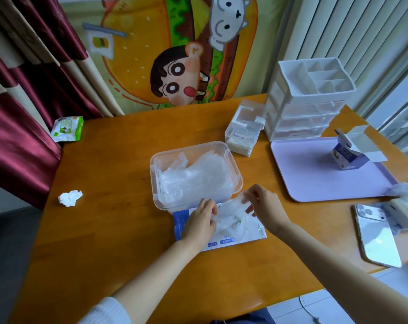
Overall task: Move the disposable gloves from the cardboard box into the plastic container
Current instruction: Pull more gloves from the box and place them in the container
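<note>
Wooden tabletop (pixel 109 164) is hosting the work: the left hand (pixel 202 220) is pressing flat on the cardboard box (pixel 182 226), lying just in front of the plastic container (pixel 231 155), while the right hand (pixel 265 205) is pinching a disposable glove (pixel 231 218), apparently drawing it out. Other gloves (pixel 193 178) are lying inside the container; next, this one is probably needing a lift over its near rim.
</note>
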### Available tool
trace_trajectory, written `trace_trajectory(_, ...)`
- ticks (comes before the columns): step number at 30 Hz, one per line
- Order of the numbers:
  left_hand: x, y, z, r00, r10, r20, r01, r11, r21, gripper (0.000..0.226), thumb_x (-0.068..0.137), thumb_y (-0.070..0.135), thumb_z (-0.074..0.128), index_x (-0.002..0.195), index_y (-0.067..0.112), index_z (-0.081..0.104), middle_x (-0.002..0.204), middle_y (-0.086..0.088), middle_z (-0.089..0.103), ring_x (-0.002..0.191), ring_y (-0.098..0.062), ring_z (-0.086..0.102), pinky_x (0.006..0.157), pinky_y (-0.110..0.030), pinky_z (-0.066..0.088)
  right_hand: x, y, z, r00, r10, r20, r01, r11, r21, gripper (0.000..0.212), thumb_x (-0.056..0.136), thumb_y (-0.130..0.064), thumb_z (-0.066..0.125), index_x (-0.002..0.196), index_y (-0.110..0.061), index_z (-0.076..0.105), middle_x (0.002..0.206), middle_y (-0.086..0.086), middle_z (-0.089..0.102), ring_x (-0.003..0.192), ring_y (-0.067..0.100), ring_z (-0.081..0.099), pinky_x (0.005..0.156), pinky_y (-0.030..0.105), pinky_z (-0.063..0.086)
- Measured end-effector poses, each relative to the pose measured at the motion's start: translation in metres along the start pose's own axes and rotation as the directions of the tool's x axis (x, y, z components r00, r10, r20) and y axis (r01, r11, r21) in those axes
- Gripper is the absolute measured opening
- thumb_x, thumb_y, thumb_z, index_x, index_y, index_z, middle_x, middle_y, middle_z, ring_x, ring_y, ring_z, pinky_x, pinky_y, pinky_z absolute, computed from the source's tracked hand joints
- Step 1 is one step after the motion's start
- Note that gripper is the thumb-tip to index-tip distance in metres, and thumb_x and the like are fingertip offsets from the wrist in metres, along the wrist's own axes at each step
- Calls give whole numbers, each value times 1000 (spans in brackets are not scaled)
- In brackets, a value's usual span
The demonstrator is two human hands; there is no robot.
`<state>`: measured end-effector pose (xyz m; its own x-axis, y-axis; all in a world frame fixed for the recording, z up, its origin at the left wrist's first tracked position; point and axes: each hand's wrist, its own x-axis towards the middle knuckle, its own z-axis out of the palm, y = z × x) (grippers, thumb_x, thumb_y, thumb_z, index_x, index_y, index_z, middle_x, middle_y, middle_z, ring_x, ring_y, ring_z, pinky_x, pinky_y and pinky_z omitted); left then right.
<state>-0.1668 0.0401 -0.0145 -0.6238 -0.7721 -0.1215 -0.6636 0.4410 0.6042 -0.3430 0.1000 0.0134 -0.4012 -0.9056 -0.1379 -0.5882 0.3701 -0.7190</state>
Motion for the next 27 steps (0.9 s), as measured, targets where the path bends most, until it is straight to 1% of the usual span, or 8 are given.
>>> trace_trajectory(2,-6,-1,1,998,59,18,-61,994,95,13,97,10,49,96,19,41,106,6,39,88,-9,52,65,-11,46,0,1,0,997,-20,78,20,1000,3,14,94,-30,54,97,-16,53,95,-5,65,78,11,64,71,30,56)
trace_trajectory(4,-10,-3,1,989,124,84,-137,975,176,12,98,14,51,109,19,49,118,3,43,104,-11,52,82,-16,48,-2,2,2,983,-24,184,34,998,-52,29,88,-31,65,109,-15,54,100,-11,57,85,12,60,73,22,52)
trace_trajectory(8,-12,-13,7,951,163,261,-243,919,309,45,100,15,41,143,27,36,149,6,32,134,-14,30,111,-34,23,-1,2,5,984,-24,175,59,978,-199,6,93,-28,57,91,-24,62,91,-10,67,75,8,60,64,19,48)
trace_trajectory(10,-12,-19,10,937,110,332,-238,896,376,46,102,22,36,147,29,30,155,7,23,142,-17,19,117,-45,13,3,-1,2,990,-26,138,57,972,-229,15,96,-26,53,92,-22,67,84,-12,67,71,6,61,64,26,53)
trace_trajectory(13,-13,-20,15,927,64,370,-241,856,457,44,102,26,33,145,28,32,157,6,16,144,-23,11,116,-55,7,6,-10,-6,996,-60,62,75,959,-274,16,96,-26,52,90,-21,66,83,-10,67,69,12,61,62,33,53)
trace_trajectory(18,-14,-19,17,934,25,356,-217,830,513,37,101,29,34,135,22,47,157,0,13,144,-28,11,114,-51,12,13,-20,-20,991,-96,-98,71,970,-233,15,98,-19,49,90,-19,61,82,-5,66,67,14,59,58,29,50)
trace_trajectory(23,-14,-16,13,923,0,384,-209,839,502,36,102,30,35,134,21,49,159,-1,11,145,-29,8,116,-50,12,20,-38,-43,954,-111,-279,85,991,-101,17,99,-17,44,85,-20,53,80,-1,62,66,18,59,54,26,45)
trace_trajectory(27,-10,-13,-2,898,30,439,-239,871,429,36,102,29,35,135,23,49,155,-3,22,139,-26,24,112,-45,23,26,-56,-60,913,-172,-370,153,985,-80,18,99,-23,46,85,-15,55,78,0,62,68,23,57,59,38,47)
